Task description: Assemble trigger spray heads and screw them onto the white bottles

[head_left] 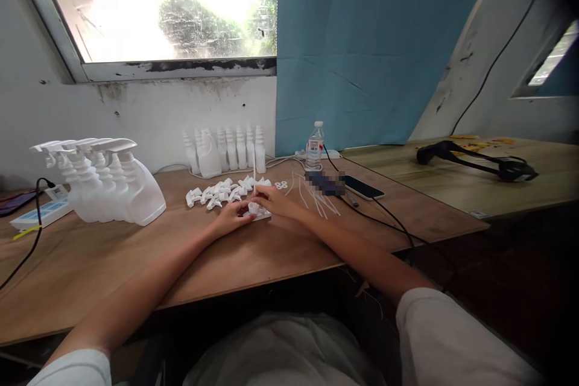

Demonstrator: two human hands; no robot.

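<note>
My left hand (pixel 231 218) is closed around a white trigger spray head (pixel 254 209), held low over the brown tabletop (pixel 217 265). A thin white tube (pixel 254 163) stands upright from it. My right hand (pixel 272 200) is at the base of the tube, its fingers pinched there. Fingers partly hide the join between tube and spray head. Just behind my left hand lies a pile of white spray-head parts (pixel 219 193). Several small white rings (pixel 281 185) rest beyond my right hand. More thin white tubes (pixel 318 200) are scattered to its right.
White spray bottles with heads fitted (pixel 120 187) stand at left, by a power strip (pixel 43 214). Headless white bottles (pixel 230 149) line the wall. At right are a water bottle (pixel 314 148), a phone (pixel 364 187) with cables, and a black strap-like object (pixel 470 160) on another table.
</note>
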